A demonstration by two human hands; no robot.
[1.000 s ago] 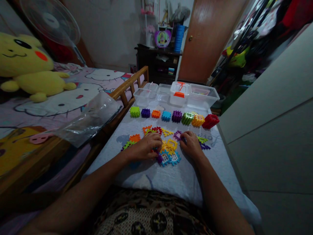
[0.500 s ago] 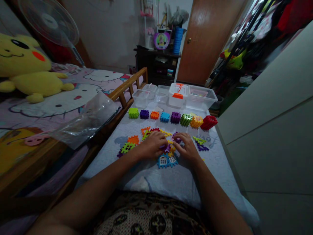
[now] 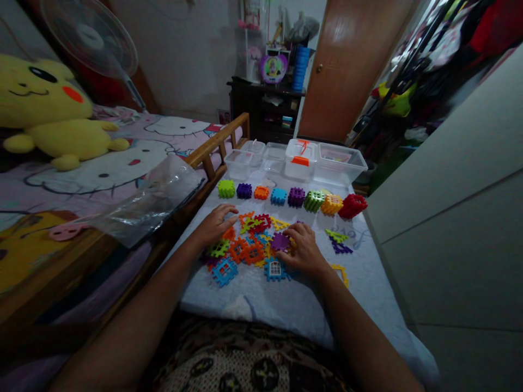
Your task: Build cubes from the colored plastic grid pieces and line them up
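Loose plastic tiles lie in a pile on the cloth-covered table: orange ones (image 3: 254, 252), a blue window tile (image 3: 224, 271), a blue tile with a white window (image 3: 274, 269) and others. My left hand (image 3: 218, 224) is over the pile's left edge, fingers apart, beside an orange piece. At the pile's right side, my right hand (image 3: 303, 247) has its thumb and fingers around a purple tile (image 3: 280, 241). Behind the pile runs a row of sorted stacks, from lime green (image 3: 226, 189) to red (image 3: 352, 206).
Clear plastic boxes (image 3: 340, 163) stand at the table's far end. A wooden bed rail (image 3: 220, 142) borders the left side, with a plastic bag (image 3: 151, 198) over it. Green and purple pieces (image 3: 340, 243) and a yellow frame (image 3: 343, 274) lie at right.
My left hand has moved left, away from my right hand, uncovering the middle of the pile. My right hand has shifted slightly left and now covers part of the pieces beside the purple tile.
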